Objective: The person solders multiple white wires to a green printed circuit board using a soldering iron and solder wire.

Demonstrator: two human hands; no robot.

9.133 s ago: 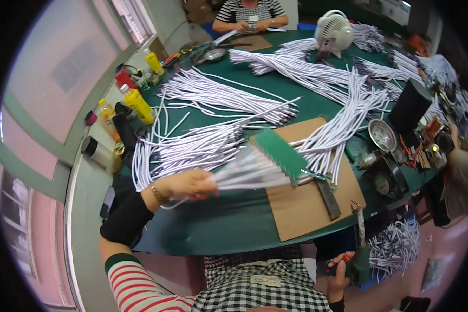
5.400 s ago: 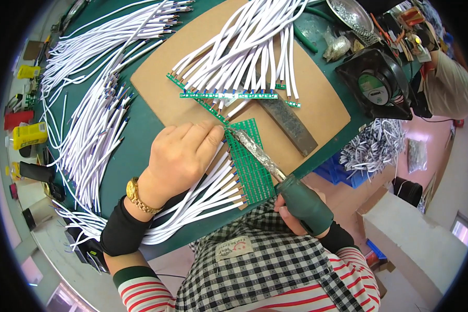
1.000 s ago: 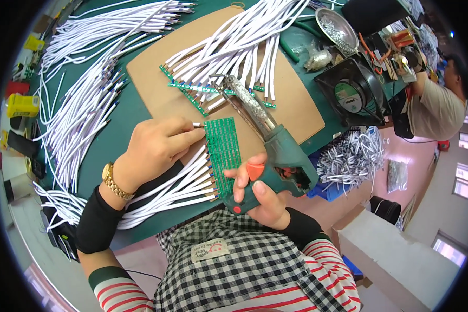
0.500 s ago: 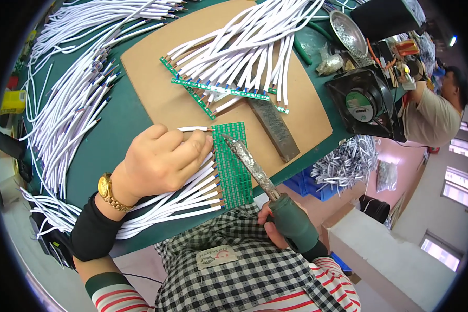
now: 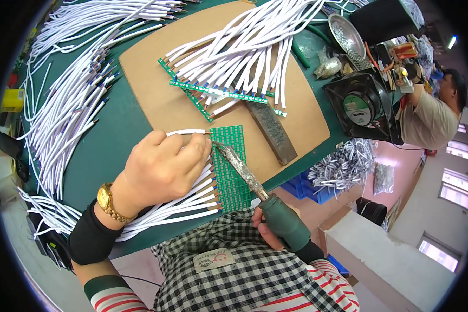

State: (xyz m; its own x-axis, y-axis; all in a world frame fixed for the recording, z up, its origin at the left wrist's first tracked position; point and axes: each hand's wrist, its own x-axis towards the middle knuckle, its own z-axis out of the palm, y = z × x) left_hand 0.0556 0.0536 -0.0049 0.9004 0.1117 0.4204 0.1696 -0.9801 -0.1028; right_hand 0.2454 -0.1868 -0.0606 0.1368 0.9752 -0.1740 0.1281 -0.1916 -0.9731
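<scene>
My left hand (image 5: 166, 164) is closed in a pinch on a white cable (image 5: 186, 132) at the upper left edge of a green circuit board panel (image 5: 231, 171). The cable's stripped end meets the board's edge. Below it, several white cables (image 5: 192, 200) with brown and blue wire ends line the same edge. My right hand (image 5: 268, 229) is wrapped round the green handle of a soldering iron (image 5: 283, 221). The iron's tip is at the board's left edge, close to my left fingertips; whether it touches a wire I cannot tell.
Finished strips with white cables (image 5: 234, 67) lie on a brown cardboard sheet (image 5: 145, 78) beside a dark metal bar (image 5: 273, 132). Loose cable bundles (image 5: 83, 99) cover the left. A fan (image 5: 361, 106) and a metal dish (image 5: 347, 34) stand at right. Another person (image 5: 434, 114) works beyond.
The soldering iron's tip has moved slightly left and down, to the board's left edge near my left fingertips. My left hand stays pinched there; the whole view has shifted a little.
</scene>
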